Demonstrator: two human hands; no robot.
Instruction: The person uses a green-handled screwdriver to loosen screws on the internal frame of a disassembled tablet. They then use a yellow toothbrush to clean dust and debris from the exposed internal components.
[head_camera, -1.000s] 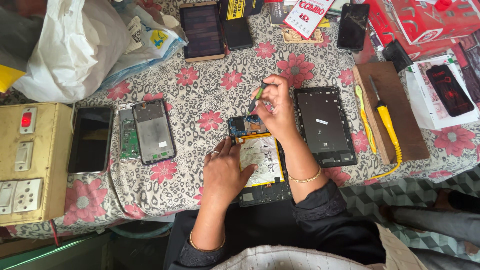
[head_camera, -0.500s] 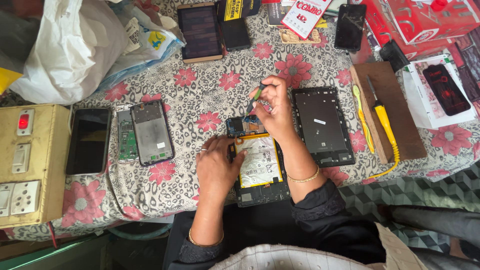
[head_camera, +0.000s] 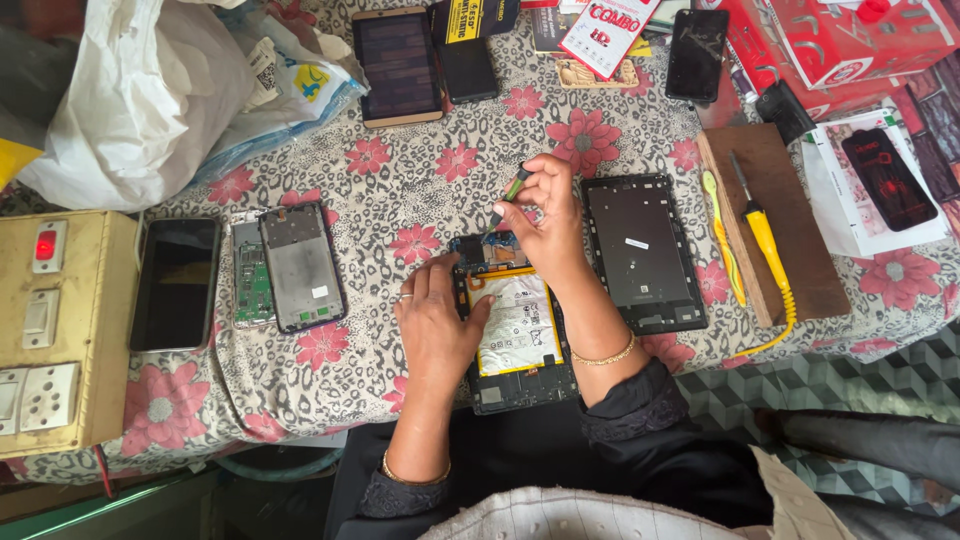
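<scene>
An opened tablet (head_camera: 515, 335) lies face down in front of me, its silver battery and circuit board bare. My left hand (head_camera: 435, 320) rests flat on the tablet's left edge, fingers spread. In my right hand (head_camera: 540, 215) is a small green-handled screwdriver (head_camera: 508, 195), pinched in the fingertips with its tip down at the board near the tablet's top end. The tablet's black back cover (head_camera: 640, 250) lies just to the right.
A dismantled phone and its circuit board (head_camera: 285, 268), a black phone (head_camera: 177, 283) and a yellow switch box (head_camera: 55, 330) lie at left. A wooden board (head_camera: 775, 215) with a yellow-handled tool is at right. Phones, red boxes and a white plastic bag line the far edge.
My left hand has slid up from the tablet's lower part to its left edge near the top. The right hand stays at the board with the screwdriver.
</scene>
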